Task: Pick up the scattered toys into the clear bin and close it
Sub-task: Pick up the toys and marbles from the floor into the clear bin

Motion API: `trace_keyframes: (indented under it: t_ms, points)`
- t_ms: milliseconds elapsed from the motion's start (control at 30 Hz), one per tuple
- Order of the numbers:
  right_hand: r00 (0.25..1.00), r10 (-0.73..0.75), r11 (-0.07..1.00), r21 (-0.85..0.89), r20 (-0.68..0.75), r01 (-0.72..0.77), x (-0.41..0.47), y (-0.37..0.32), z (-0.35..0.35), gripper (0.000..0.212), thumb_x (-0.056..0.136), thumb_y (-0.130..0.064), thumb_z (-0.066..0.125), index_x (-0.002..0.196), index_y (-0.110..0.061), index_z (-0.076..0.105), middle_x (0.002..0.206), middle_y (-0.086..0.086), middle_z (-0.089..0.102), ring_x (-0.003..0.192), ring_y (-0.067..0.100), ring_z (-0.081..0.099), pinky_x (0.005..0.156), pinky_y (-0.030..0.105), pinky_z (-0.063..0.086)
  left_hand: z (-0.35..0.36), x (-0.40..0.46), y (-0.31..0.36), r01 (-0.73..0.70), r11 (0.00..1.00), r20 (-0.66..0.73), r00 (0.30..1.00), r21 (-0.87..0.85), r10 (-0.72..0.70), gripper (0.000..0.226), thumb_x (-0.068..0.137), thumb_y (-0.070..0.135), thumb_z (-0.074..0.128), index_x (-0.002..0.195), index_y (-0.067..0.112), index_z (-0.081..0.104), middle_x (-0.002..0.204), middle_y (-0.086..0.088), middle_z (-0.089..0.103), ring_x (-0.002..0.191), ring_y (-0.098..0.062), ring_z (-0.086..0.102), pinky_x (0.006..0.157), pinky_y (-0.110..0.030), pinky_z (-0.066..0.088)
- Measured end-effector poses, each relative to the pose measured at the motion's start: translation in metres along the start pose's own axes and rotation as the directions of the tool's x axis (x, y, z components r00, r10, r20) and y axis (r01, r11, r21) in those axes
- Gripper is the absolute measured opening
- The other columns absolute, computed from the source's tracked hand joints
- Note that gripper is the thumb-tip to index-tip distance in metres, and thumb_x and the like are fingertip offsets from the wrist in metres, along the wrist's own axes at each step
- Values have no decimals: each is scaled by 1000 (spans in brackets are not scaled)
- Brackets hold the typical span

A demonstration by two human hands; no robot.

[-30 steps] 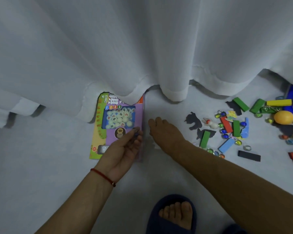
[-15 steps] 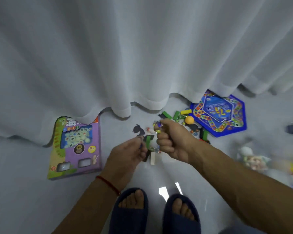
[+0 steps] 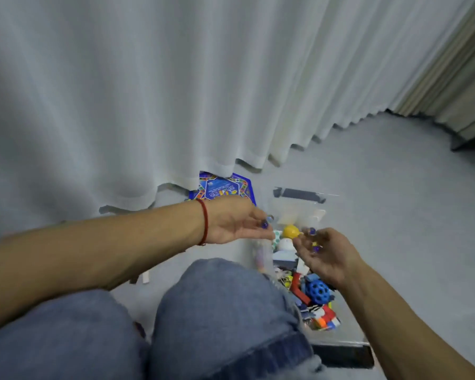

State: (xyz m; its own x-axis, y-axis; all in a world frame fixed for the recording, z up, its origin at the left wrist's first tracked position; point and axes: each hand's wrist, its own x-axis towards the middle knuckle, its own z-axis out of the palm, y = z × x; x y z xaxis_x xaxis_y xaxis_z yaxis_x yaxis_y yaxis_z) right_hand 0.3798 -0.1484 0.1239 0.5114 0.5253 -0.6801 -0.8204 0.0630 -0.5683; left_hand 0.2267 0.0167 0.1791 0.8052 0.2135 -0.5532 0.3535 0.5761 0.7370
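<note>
Clear plastic bin (image 3: 299, 200), lidless on the grey floor (image 3: 395, 215), sits under both my hands. Left hand (image 3: 236, 223) lies loose, small glass marbles (image 3: 264, 223) at its fingertips; right hand (image 3: 324, 256) cups marbles too.

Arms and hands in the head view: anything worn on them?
Both forearms are bare, no sleeves in sight. The left hand has a thin red cord bracelet round its wrist. The right hand shows no band, watch or glove.
</note>
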Motion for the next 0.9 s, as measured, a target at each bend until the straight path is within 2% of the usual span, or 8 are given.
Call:
trace_keyframes:
  t_ms: [67, 133, 200, 267, 367, 533, 733, 900]
  points:
    - [994, -44, 999, -25, -102, 42, 3, -10, -16, 32, 98, -13, 41, 115, 9, 57, 109, 20, 54, 102, 32, 59, 85, 46, 58, 18, 1, 4, -20, 1000, 25, 999, 19, 20, 34, 96, -4, 47, 130, -9, 48, 132, -22, 53, 120, -31, 59, 97, -35, 52]
    - [989, -75, 997, -19, -129, 73, 2, -17, -24, 55, 98, -15, 43, 144, 14, 36, 138, 22, 46, 126, 39, 49, 103, 52, 47, 26, 0, 8, -93, 995, 40, 995, -25, 94, 40, 95, -6, 45, 135, -5, 46, 136, -20, 51, 125, -29, 53, 104, -36, 47]
    - [989, -100, 995, -8, -113, 100, -1, -21, -26, 63, 97, -14, 44, 149, 14, 23, 155, 25, 28, 139, 44, 36, 114, 51, 36, 25, -2, 9, -161, 985, 12, 987, -55, 161, 39, 94, -4, 48, 133, -2, 50, 134, -19, 54, 123, -29, 56, 103, -36, 48]
    - [987, -133, 991, -35, -92, 130, -3, -24, -24, 58, 96, -13, 45, 143, 19, 30, 152, 34, 29, 140, 46, 34, 111, 49, 38, 19, -7, 6, -190, 982, -36, 981, -21, 189, 36, 94, 0, 50, 130, 2, 55, 131, -19, 59, 118, -28, 61, 96, -34, 53]
    - [987, -151, 974, -178, -50, 140, -4, -23, -15, 38, 97, -13, 46, 124, 14, 49, 130, 25, 47, 118, 38, 54, 93, 43, 50, 4, -17, -6, -202, 978, -175, 962, 53, 208, 30, 93, 2, 51, 121, 3, 62, 123, -20, 64, 108, -28, 67, 86, -35, 57]
    - [975, -217, 858, -466, 53, 216, -6, -13, 24, 33, 96, -15, 51, 119, 5, 65, 114, 18, 61, 106, 33, 64, 98, 46, 54, -47, -42, -25, -118, 977, -318, 933, 175, 170, 26, 92, 6, 56, 115, 9, 68, 115, -17, 68, 97, -29, 66, 76, -39, 59]
    - [940, -189, 529, -777, 283, 340, 4, 30, 96, 22, 94, -22, 65, 108, -6, 71, 108, 14, 72, 93, 27, 70, 73, 37, 58, -124, -61, -55, -145, 986, -650, 743, 78, 161, 23, 90, 11, 58, 108, -1, 66, 90, -14, 64, 69, -23, 57, 64, -32, 57]
    - [937, -89, 232, -908, 337, 349, 61, 91, 136, 17, 99, -21, 57, 99, -9, 68, 94, 11, 71, 79, 19, 69, 81, 41, 59, -177, -50, -119, -42, 993, -788, 605, 113, 115, 16, 92, -1, 51, 98, 1, 66, 81, -15, 59, 65, -21, 51, 55, -30, 47]
